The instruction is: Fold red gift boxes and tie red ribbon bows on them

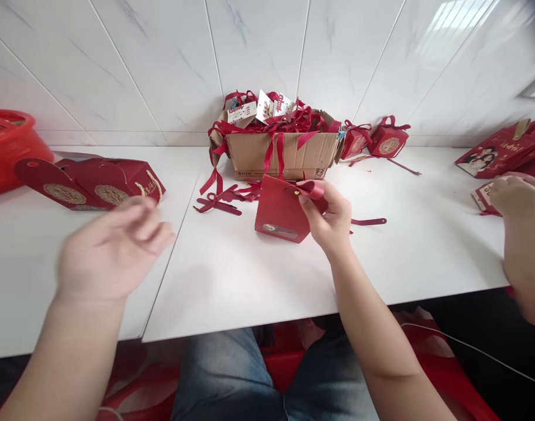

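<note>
Held up over the middle of the table, a small red gift box [276,213] has a ribbon loop at its top. My right hand [331,213] pinches it there, thumb in front and fingers wrapped behind. My left hand [113,248] is in the air at the left, blurred, with its fingers loosely bent and apart and nothing seen in them. Just beyond it stand red boxes [85,187] with gold round emblems and a twisted cord handle. Behind the held box lie loose red ribbons and strips [218,204].
A cardboard box [285,155] heaped with red ribbons and printed tags stands against the tiled wall. Two small finished-looking red boxes [389,140] sit beside it. A red basin [13,149] is far left. Another person's hand [519,196] rests at red packages [495,155] on the right.
</note>
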